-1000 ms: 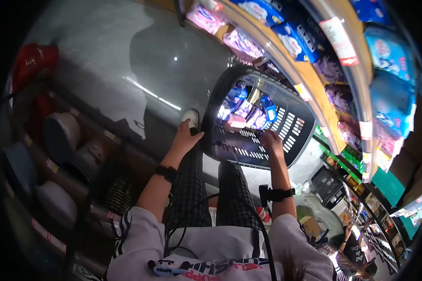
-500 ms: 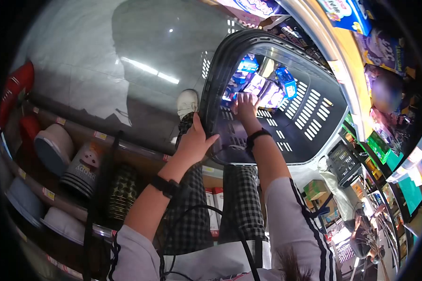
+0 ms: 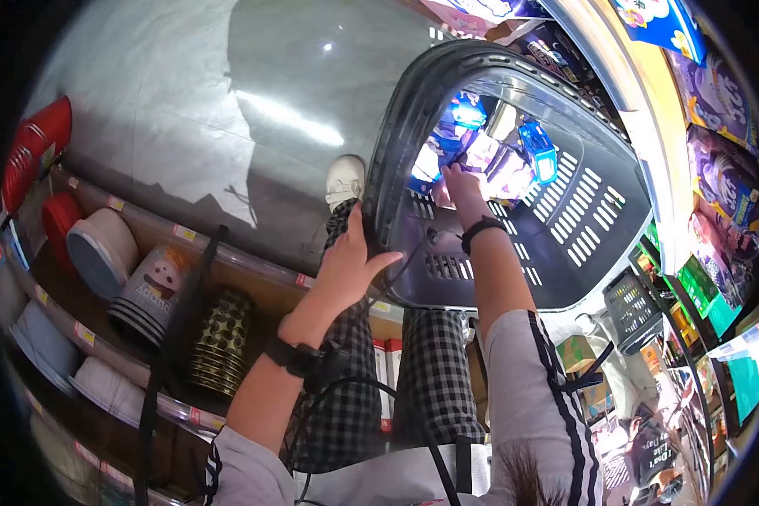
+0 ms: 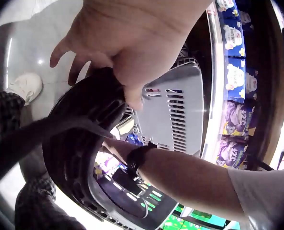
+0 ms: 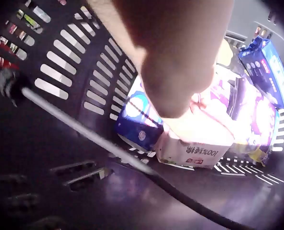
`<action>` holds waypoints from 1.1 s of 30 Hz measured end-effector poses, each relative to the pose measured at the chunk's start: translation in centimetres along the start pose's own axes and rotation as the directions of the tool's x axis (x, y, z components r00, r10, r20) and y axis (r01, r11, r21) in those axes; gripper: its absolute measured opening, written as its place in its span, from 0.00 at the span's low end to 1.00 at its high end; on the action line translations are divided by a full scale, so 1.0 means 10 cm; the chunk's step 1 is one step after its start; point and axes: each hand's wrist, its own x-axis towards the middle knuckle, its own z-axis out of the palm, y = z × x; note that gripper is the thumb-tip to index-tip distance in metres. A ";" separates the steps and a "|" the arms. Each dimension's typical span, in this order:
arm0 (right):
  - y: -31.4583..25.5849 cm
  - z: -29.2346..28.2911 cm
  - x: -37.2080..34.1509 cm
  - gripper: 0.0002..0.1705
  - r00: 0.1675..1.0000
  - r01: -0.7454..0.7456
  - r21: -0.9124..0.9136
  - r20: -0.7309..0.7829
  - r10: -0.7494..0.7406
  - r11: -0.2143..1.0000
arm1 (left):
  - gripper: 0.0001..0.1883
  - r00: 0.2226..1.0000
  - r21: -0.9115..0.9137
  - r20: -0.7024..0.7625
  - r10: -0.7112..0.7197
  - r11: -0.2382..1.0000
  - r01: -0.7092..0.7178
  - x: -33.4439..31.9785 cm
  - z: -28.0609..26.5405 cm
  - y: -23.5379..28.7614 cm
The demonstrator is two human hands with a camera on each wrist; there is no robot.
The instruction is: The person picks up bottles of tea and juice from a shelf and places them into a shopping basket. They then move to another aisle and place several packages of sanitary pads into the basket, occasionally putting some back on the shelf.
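Observation:
A black slotted shopping basket [image 3: 386,160] stands tilted before me, its mouth toward me. My left hand [image 3: 346,266] holds its near left rim, thumb inside and fingers outside in the left wrist view. Deep in the basket, my right hand [image 3: 465,190] grips a pale pink-and-white pack [image 5: 194,152] with printed characters, lying at the bottom. Around that pack are a blue-and-white pack [image 5: 138,122], shiny purple-and-white packs [image 5: 256,115] and an upright blue pack [image 5: 268,72]. My right palm hides part of the pale pack.
Shelves with blue and purple packs [image 3: 721,177] run along the right. On the left, a low shelf carries bins [image 3: 101,249] and gold-patterned containers [image 3: 221,337]. Another black basket [image 3: 634,308] stands behind on the right. A dark cable [image 5: 180,196] crosses the right wrist view.
My right hand has gone from the basket's near side down to the packs, its fingers closing in from a spread pose. My left hand stays at the rim. The basket appears larger in view.

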 end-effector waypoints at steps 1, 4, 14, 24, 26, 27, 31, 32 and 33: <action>0.05 0.01 -0.04 0.25 1.000 -0.008 0.015 -0.028 0.009 1.000 | 0.47 1.000 -0.021 -0.010 -0.012 1.000 0.012 -0.01 0.01 0.01; 0.25 -0.01 -0.28 0.29 0.973 -0.067 0.168 -0.207 0.102 0.983 | 0.46 0.997 -0.139 -0.077 0.006 0.990 -0.017 -0.02 0.06 0.01; 0.58 -1.80 -2.76 0.29 0.890 0.328 0.944 -0.303 0.340 -0.017 | 0.42 0.733 -0.080 -0.638 0.236 0.926 -0.368 -0.34 0.38 1.11; 0.44 -2.31 -5.00 0.37 0.526 0.850 0.519 -0.836 0.155 -0.088 | 0.39 0.702 -0.546 -0.485 0.522 0.447 -0.709 -2.38 0.29 3.19; 0.46 -2.28 -5.41 0.40 0.615 0.784 0.600 -0.786 0.065 -0.162 | 0.40 0.683 -0.412 -0.436 0.586 0.545 -0.730 -2.74 0.29 3.21; 0.44 -2.32 -5.66 0.42 0.655 0.739 0.638 -0.756 0.007 -0.216 | 0.41 0.683 -0.345 -0.407 0.606 0.591 -0.729 -2.91 0.31 3.18; 0.54 -1.88 -6.09 0.51 0.604 0.766 0.610 -0.791 -0.096 -0.201 | 0.43 0.726 -0.255 -0.244 0.643 0.680 -0.688 -3.53 0.43 3.07; 0.54 -1.80 -6.24 0.53 0.650 0.712 0.658 -0.749 -0.125 -0.243 | 0.43 0.727 -0.242 -0.226 0.648 0.685 -0.687 -3.61 0.48 3.04; 0.53 -1.74 -6.39 0.52 0.668 0.698 0.672 -0.735 -0.113 -0.247 | 0.43 0.730 -0.230 -0.207 0.652 0.693 -0.684 -3.72 0.53 3.03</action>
